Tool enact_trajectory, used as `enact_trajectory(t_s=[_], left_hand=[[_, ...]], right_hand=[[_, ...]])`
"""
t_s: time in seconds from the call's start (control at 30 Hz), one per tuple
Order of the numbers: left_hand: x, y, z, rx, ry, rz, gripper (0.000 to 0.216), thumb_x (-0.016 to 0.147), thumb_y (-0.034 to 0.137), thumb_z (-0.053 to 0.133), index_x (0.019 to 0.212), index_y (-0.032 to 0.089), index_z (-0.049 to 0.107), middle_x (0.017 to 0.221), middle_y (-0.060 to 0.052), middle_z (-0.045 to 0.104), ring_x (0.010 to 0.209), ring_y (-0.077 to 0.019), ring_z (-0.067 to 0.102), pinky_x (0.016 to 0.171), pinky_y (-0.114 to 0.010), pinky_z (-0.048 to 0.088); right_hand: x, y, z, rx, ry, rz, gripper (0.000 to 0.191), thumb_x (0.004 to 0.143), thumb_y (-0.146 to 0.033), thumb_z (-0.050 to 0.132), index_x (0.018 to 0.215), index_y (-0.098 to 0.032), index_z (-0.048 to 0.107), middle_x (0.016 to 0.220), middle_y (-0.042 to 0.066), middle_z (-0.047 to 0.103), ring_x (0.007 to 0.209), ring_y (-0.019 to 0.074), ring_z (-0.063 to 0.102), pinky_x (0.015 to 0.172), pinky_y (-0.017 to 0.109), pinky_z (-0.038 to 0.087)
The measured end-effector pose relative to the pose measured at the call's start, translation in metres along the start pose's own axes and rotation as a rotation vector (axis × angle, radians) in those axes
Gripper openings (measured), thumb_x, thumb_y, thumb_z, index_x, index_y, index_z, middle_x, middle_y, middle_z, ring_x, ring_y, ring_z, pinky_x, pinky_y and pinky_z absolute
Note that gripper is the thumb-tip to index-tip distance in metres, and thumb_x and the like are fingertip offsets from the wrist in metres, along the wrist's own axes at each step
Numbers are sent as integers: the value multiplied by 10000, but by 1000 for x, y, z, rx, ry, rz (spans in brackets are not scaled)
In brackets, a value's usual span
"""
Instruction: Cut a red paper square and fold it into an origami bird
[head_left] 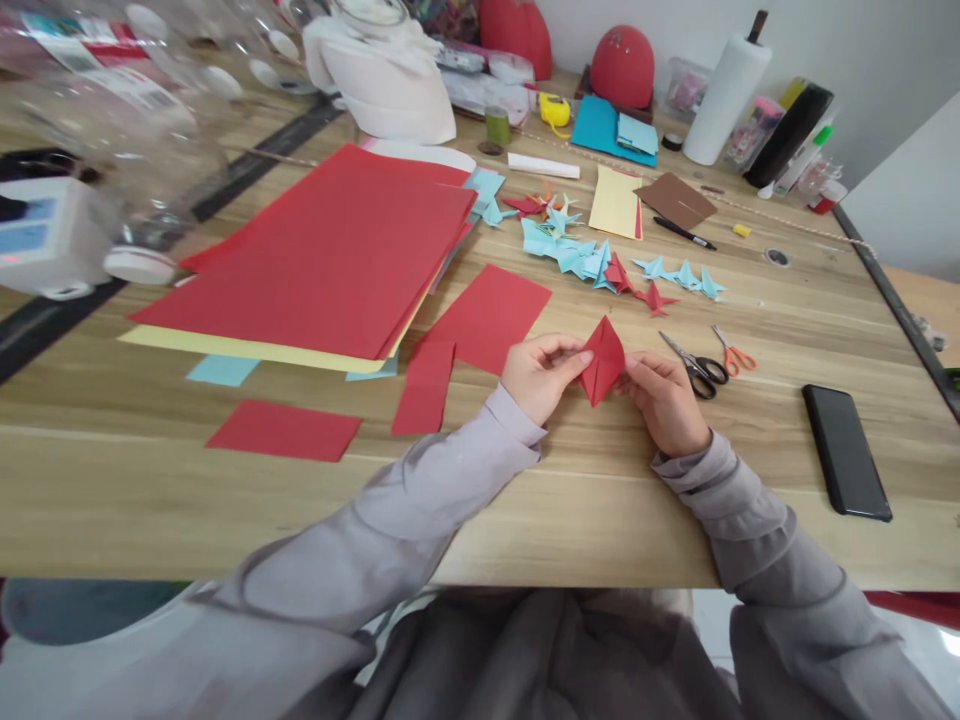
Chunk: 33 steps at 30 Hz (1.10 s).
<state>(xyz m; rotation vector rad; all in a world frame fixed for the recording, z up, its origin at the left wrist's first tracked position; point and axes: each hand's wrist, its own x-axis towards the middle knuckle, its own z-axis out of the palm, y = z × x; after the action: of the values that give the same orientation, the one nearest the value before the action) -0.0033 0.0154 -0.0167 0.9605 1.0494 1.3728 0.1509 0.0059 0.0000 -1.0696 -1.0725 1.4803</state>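
The folded red paper (602, 360), a pointed diamond shape, is held just above the wooden table (525, 520), pinched between both hands: the left hand (538, 375) grips its left edge, the right hand (664, 400) its right. Scissors (705, 362) lie just beside the right hand, a black phone (846, 450) farther right.

A wide table (600, 520) of pale wood grain fills the view, running under the left hand (536, 378) and the right hand (666, 402) and far beyond them. Left of the left hand, a dark strip (45, 335) divides it from a second wooden top (247, 120). Past both hands, at the far edge, stands a plain white wall (862, 50). Right of the right hand, a dark rim (900, 310) edges the table. Below the near edge, on that side, pale glossy floor (922, 640) shows. The light is soft and even.
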Motion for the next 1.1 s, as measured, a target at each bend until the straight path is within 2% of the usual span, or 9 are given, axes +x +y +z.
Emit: enact_trajectory(t_s=[0.23,0.53,0.73,0.87,1.0,1.1], left_hand=[[-1,5,0,63,35,19,294,553,354,813,711,137,693,663,-28,681,602,-139,602,611,-298,530],[-4,7,1,181,-4,113,162,603,268,764,691,146,705,705,-51,710,646,-160,631,655,-309,527],[-8,6,3,211,-93,122,132,630,254,748,692,145,708,741,-72,731,688,-188,666,675,-333,544],[-8,4,3,251,-148,143,164,655,230,726,783,128,722,790,-90,732,712,-187,668,687,-328,547],[-10,10,0,355,-204,294,210,709,168,656,904,145,732,925,-104,713,808,-181,657,632,-271,529],[-11,15,-1,407,-297,416,170,740,137,608,843,157,741,906,-102,706,798,-168,653,599,-245,519]], right_hand=[[0,2,-2,-53,-43,-31,204,680,-401,740,691,-200,710,641,-1,647,597,128,538,622,280,452],[0,5,-1,-3,-76,-16,155,652,-316,792,668,-203,688,640,-13,686,573,121,594,609,277,483],[1,7,-1,3,-38,-19,129,630,-249,792,688,-199,689,641,-18,681,561,108,575,565,252,455],[1,6,-2,-2,-34,13,106,628,-220,764,661,-186,669,578,-22,655,501,103,548,506,241,428],[0,5,-2,-34,-44,29,71,620,-170,723,642,-174,655,531,-31,627,454,90,514,453,221,379],[0,3,-1,-28,-38,36,119,588,-140,710,692,-176,664,569,-30,648,483,85,535,475,210,385]])
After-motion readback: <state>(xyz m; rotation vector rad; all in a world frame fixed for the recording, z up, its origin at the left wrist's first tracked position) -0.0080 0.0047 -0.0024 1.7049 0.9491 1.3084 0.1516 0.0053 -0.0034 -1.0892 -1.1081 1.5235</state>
